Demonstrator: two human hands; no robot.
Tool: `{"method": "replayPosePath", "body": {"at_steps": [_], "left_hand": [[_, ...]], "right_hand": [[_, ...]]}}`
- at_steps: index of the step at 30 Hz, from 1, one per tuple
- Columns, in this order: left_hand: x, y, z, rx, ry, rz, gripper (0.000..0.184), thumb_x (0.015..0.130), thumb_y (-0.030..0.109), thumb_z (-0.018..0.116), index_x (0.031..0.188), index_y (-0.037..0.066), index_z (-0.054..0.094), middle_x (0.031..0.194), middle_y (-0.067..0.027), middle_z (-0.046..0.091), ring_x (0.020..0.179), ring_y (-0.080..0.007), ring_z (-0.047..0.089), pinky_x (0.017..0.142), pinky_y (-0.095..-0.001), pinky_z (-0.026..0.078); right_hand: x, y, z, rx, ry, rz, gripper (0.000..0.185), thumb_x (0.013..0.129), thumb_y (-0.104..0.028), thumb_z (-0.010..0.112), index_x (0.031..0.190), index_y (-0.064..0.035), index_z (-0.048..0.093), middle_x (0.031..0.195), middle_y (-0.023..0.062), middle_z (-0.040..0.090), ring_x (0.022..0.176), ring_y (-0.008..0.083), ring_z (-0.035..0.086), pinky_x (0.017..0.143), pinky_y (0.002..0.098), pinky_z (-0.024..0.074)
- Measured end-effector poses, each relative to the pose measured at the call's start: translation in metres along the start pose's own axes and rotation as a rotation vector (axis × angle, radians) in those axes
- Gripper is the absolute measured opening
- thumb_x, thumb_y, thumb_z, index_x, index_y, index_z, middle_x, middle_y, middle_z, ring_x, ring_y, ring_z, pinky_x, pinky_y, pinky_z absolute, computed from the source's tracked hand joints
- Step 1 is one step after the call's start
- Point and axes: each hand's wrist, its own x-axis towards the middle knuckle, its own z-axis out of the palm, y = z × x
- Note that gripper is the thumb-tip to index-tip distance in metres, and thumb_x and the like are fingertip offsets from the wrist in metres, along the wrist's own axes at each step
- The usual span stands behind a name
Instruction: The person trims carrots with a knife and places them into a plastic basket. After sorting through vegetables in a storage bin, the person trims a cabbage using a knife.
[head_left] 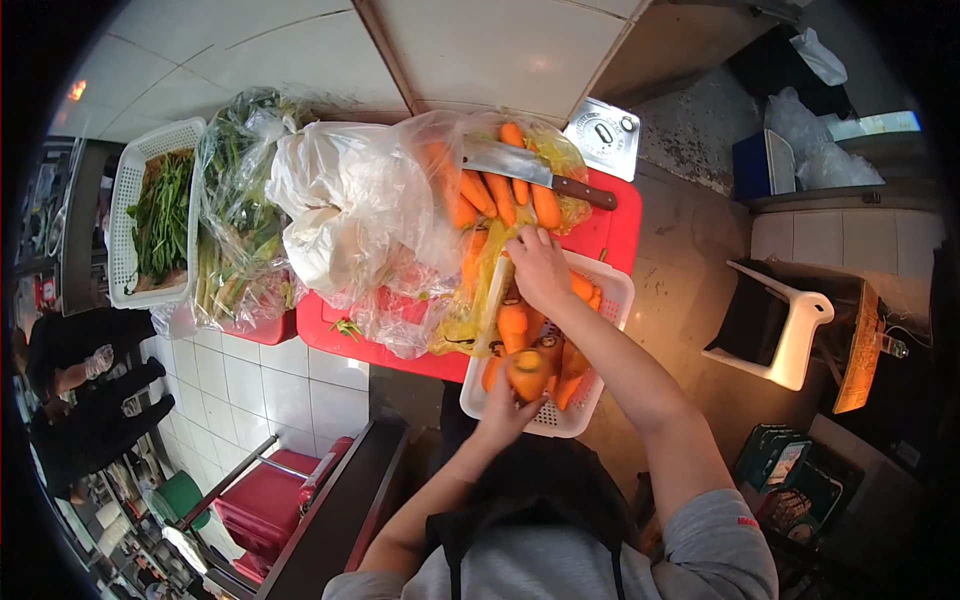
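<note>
My left hand is closed around the thick end of a carrot over the near end of a white perforated basket. More carrots lie in the basket beneath it. My right hand is at the basket's far left side, its fingers curled next to a yellow plastic bag. What those fingers hold, if anything, is hidden. Beyond the hand, several carrots rest in the bag's opening. A cleaver with a wooden handle lies across these carrots.
The basket stands on a red table against a tiled wall. White plastic bags, bagged green vegetables and a basket of leafy greens are to the left. A metal scale sits behind. A white chair stands right; another person is far left.
</note>
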Motion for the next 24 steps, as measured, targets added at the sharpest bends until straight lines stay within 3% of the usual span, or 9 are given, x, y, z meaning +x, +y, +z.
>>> {"method": "replayPosePath", "body": {"at_steps": [3, 6, 8, 13, 15, 17, 19, 21, 24], "left_hand": [[0.002, -0.011, 0.008, 0.450, 0.143, 0.132, 0.070, 0.073, -0.001, 0.071, 0.131, 0.002, 0.032, 0.121, -0.0161, 0.044, 0.109, -0.0268, 0.051, 0.082, -0.0341, 0.052], [-0.004, 0.008, -0.020, 0.486, 0.273, 0.170, 0.069, 0.072, 0.000, 0.069, 0.130, -0.004, 0.032, 0.118, -0.0225, 0.041, 0.109, -0.0375, 0.046, 0.085, -0.0379, 0.048], [0.006, -0.013, -0.038, 0.712, 0.476, 0.206, 0.067, 0.073, 0.007, 0.070, 0.130, 0.000, 0.033, 0.117, -0.0238, 0.039, 0.105, -0.0395, 0.046, 0.081, -0.0399, 0.048], [0.052, 0.011, -0.061, 0.698, 0.337, 0.052, 0.042, 0.076, 0.008, 0.070, 0.114, 0.005, 0.053, 0.105, -0.0166, 0.053, 0.088, -0.0312, 0.056, 0.075, -0.0363, 0.048], [0.060, 0.002, -0.080, 0.567, 0.333, 0.217, 0.025, 0.077, 0.005, 0.068, 0.100, 0.004, 0.059, 0.093, -0.0123, 0.058, 0.080, -0.0275, 0.058, 0.070, -0.0346, 0.048], [0.065, 0.024, -0.082, 0.380, 0.400, 0.274, 0.006, 0.079, 0.001, 0.066, 0.083, 0.003, 0.062, 0.078, -0.0069, 0.060, 0.071, -0.0191, 0.059, 0.062, -0.0298, 0.048], [0.068, 0.030, -0.106, 0.203, 0.522, 0.265, 0.008, 0.082, 0.000, 0.064, 0.087, 0.004, 0.060, 0.078, -0.0020, 0.057, 0.071, -0.0084, 0.054, 0.057, -0.0253, 0.047], [0.069, 0.078, -0.127, 0.001, 0.623, 0.260, 0.006, 0.083, 0.001, 0.063, 0.088, 0.003, 0.061, 0.081, -0.0045, 0.057, 0.069, -0.0095, 0.054, 0.058, -0.0235, 0.047], [0.077, 0.068, -0.186, 0.554, 0.713, 0.286, 0.014, 0.081, -0.003, 0.060, 0.094, 0.003, 0.064, 0.082, -0.0075, 0.061, 0.071, -0.0140, 0.058, 0.062, -0.0262, 0.046]], "right_hand": [[-0.010, 0.007, -0.011, 0.070, 0.276, -0.184, 0.019, 0.082, -0.003, 0.052, 0.100, -0.0059, 0.051, 0.101, 0.0140, 0.052, 0.099, 0.0316, 0.050, 0.084, 0.0448, 0.0408], [-0.030, 0.020, -0.027, 0.444, 0.088, 0.145, 0.014, 0.089, -0.007, 0.049, 0.100, -0.0020, 0.044, 0.091, 0.0169, 0.054, 0.083, 0.0340, 0.056, 0.073, 0.0444, 0.0449], [-0.035, 0.040, -0.016, 0.541, 0.243, 0.104, 0.013, 0.093, -0.011, 0.045, 0.100, -0.0011, 0.040, 0.084, 0.0168, 0.052, 0.075, 0.0338, 0.055, 0.068, 0.0424, 0.0455], [-0.040, 0.026, -0.051, 0.658, 0.505, 0.117, 0.005, 0.097, -0.007, 0.036, 0.098, -0.0023, 0.037, 0.078, 0.0118, 0.048, 0.068, 0.0227, 0.052, 0.065, 0.0345, 0.0455], [-0.040, 0.012, -0.084, 0.784, 0.654, 0.146, 0.002, 0.097, -0.003, 0.034, 0.098, -0.0031, 0.036, 0.076, 0.0091, 0.046, 0.066, 0.0175, 0.050, 0.065, 0.0318, 0.0452], [-0.053, -0.003, -0.106, 0.929, 0.566, 0.179, 0.002, 0.098, -0.003, 0.034, 0.098, -0.0046, 0.035, 0.077, 0.0070, 0.044, 0.066, 0.0149, 0.048, 0.064, 0.0289, 0.0449], [-0.072, -0.013, -0.100, 1.007, 0.468, 0.218, 0.003, 0.097, -0.002, 0.033, 0.099, -0.0047, 0.033, 0.076, 0.0056, 0.042, 0.066, 0.0135, 0.046, 0.064, 0.0270, 0.0445], [-0.091, -0.016, -0.062, 1.071, 0.355, 0.302, 0.007, 0.095, 0.001, 0.036, 0.100, -0.0034, 0.035, 0.078, 0.0063, 0.043, 0.068, 0.0142, 0.047, 0.065, 0.0274, 0.0447], [-0.119, 0.005, 0.026, 0.804, 0.197, 0.317, 0.020, 0.089, 0.003, 0.046, 0.107, -0.0025, 0.039, 0.090, 0.0110, 0.047, 0.081, 0.0202, 0.051, 0.075, 0.0331, 0.0455]]}}
